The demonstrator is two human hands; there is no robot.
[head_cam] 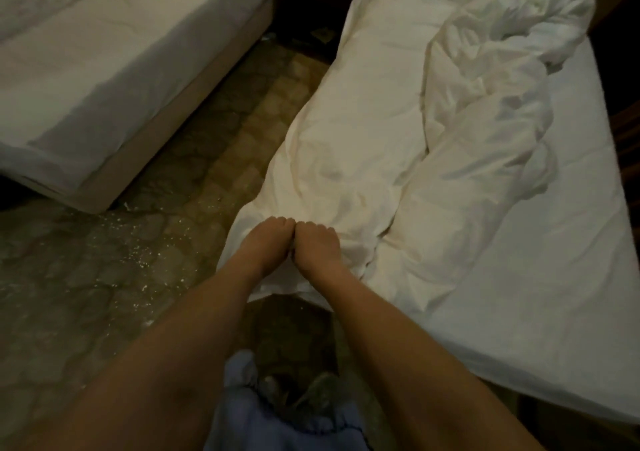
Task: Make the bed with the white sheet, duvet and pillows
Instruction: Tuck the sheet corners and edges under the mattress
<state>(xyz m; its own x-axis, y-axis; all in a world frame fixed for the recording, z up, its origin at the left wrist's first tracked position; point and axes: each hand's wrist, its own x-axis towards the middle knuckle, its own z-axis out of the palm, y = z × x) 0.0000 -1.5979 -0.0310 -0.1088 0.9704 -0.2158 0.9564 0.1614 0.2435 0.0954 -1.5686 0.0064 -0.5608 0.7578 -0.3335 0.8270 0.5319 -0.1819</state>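
Duvet [433, 115] was bunched in a long rumpled ridge down the left half of the bed [540, 277], its near end hanging over the foot corner. White sheet [571, 187] was already laid flat on the mattress, bare on the right side. That near end was clamped by both grips, left hand [268, 243] and right hand [317, 246] side by side, knuckles touching. Step judged: duvet spreading, barely started. Next move likely called for the hands to be parted along the edge and the duvet shaken flat. No pillows were seen. A second bed [114, 70] stood well apart, across the carpeted floor [104, 277].
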